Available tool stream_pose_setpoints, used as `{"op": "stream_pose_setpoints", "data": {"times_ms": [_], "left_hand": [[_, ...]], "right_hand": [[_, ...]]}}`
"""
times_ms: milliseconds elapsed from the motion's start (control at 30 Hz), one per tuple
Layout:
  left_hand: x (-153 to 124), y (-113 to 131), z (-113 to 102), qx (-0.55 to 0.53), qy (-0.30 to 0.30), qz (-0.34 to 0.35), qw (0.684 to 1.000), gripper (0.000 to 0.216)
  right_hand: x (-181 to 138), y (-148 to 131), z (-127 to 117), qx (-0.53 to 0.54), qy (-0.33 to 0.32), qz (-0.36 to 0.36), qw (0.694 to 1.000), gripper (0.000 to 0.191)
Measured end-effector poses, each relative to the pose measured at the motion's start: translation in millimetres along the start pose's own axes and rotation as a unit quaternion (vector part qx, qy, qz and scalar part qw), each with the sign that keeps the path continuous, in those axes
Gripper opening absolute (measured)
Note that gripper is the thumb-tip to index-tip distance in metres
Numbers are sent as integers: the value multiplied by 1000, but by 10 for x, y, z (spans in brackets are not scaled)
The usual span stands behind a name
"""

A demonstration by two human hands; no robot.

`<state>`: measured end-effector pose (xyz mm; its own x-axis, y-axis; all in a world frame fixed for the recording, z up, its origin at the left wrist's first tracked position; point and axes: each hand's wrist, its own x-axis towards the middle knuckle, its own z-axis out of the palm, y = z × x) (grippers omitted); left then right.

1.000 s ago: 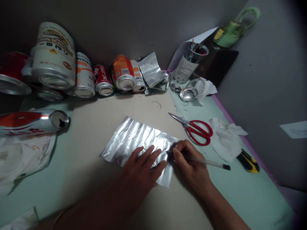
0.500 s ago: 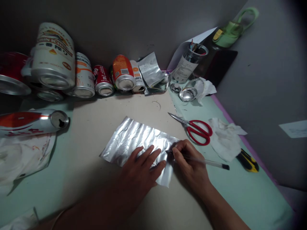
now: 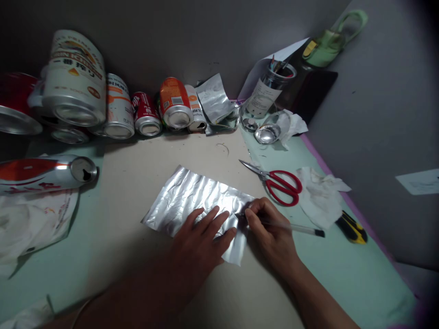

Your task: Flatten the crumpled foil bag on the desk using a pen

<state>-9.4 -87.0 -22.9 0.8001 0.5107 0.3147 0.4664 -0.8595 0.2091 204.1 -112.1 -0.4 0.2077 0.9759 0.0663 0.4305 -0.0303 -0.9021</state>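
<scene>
A shiny, rippled aluminium sheet [image 3: 195, 192] lies on the pale board [image 3: 137, 183] in front of me. My left hand [image 3: 202, 237] rests on its lower part, fingers spread flat over the metal. In my right hand [image 3: 270, 228] is a pen [image 3: 302, 227], pinched between thumb and fingers, its clear barrel and black end sloping to the right. The pen's tip meets the sheet near its right side, just beyond my left fingertips. Past my right hand lie red-handled scissors [image 3: 283, 187], blades closed and pointing up to the left.
Several drink cans [image 3: 147, 114] line the back, and another can [image 3: 51, 171] lies at the left on a plastic bag [image 3: 51, 214]. A pen jar [image 3: 264, 93] stands at the back right. Crumpled tissue [image 3: 318, 196] and a yellow-black utility knife [image 3: 352, 227] are at the right.
The whole view has shifted very slightly. Both hands, the pen and the sheet keep almost the same places relative to each other.
</scene>
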Motion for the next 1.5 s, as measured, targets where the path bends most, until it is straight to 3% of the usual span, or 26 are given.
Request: {"op": "stream_pose_setpoints", "data": {"times_ms": [467, 733, 1100, 1267, 1500], "left_hand": [[-53, 10, 86, 1, 1, 0, 1000, 49], [14, -34, -39, 7, -32, 27, 999, 53], [-42, -12, 77, 2, 5, 6, 1000, 47], [-58, -14, 79, 9, -33, 8, 999, 56], [-13, -11, 18, -2, 6, 1, 1000, 37]], "right_hand": [[4, -21, -30, 17, -39, 5, 999, 26], [14, -17, -27, 10, -30, 7, 999, 24], [24, -33, -89, 14, -63, -3, 998, 25], [25, -26, -95, 13, -61, -1, 998, 24], [8, 17, -60, -3, -39, -1, 999, 23]]}}
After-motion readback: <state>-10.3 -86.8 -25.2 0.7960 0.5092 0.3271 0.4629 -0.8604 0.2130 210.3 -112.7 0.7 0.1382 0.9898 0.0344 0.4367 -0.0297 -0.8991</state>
